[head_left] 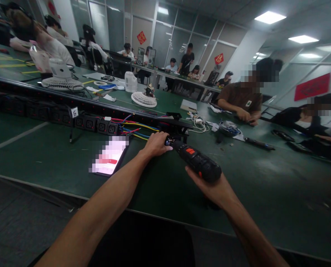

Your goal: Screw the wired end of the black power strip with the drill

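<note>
A black cordless screwdriver (197, 159) with orange-red parts is gripped by my right hand (211, 191), its nose pointing left toward my other hand. My left hand (155, 144) is closed at the tip of the tool, beside the open end of a long black power strip (83, 122). What its fingers hold is hidden. Red, yellow and blue wires (143, 127) run out of the strip's socket row toward a black end piece (179, 128) just behind my left hand.
A lit phone (112, 157) lies left of my left forearm on the green table (154, 185). Behind the strip are white fan parts (144, 99) and a fan base (60, 78). White cables (200, 122) lie farther back. A co-worker (243, 96) sits across at the right.
</note>
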The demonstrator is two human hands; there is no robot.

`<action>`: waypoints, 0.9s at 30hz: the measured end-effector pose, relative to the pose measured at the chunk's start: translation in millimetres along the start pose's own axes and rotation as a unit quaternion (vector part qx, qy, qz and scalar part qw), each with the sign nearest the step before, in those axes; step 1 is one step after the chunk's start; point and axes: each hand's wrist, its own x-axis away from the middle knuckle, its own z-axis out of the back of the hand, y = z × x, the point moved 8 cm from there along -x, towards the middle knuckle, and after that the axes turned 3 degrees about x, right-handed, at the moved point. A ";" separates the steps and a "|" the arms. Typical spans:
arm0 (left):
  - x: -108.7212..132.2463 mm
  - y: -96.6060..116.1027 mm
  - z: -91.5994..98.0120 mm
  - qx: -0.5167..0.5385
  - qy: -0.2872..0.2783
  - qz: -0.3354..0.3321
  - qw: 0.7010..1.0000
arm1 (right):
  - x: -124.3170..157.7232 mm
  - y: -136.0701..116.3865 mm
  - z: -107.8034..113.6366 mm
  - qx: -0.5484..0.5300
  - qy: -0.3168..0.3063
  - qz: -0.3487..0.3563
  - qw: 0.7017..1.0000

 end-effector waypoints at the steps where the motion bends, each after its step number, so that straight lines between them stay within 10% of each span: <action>1: 0.1 0.3 0.2 0.001 -0.001 0.001 1.000 | 0.3 -0.2 0.1 0.003 0.000 0.002 1.000; 27: 2.6 3.4 4.1 0.016 -0.002 0.009 1.000 | 4.4 2.4 -5.4 0.030 -0.017 0.013 0.999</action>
